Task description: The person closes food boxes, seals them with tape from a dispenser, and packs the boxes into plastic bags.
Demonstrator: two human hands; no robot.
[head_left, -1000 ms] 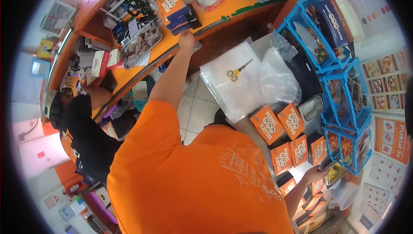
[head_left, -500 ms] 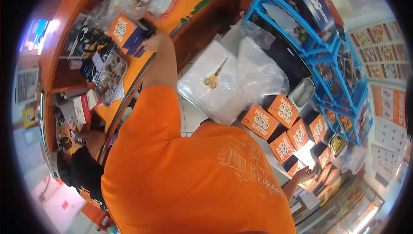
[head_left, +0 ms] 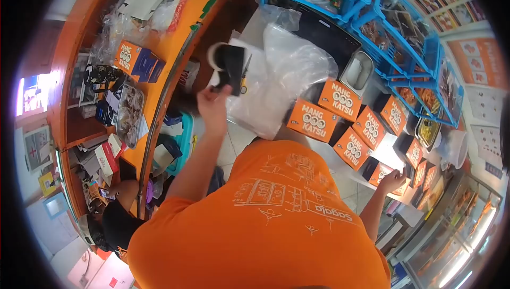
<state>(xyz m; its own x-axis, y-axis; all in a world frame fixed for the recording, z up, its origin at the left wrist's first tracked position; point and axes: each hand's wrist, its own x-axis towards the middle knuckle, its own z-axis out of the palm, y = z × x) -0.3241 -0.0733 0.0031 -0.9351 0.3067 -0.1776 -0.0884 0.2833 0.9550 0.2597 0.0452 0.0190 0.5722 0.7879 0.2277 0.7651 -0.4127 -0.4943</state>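
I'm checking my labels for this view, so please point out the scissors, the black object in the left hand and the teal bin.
Scissors [head_left: 244, 82]: head view, on the yellow handle.
Black object [head_left: 232, 63]: head view, on its dark middle.
Teal bin [head_left: 187, 139]: head view, on its right side.

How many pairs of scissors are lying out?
1: the yellow-handled scissors, on the plastic bags, seen right beside the black object in the left hand. Others could be hidden among the clutter on the orange counter.
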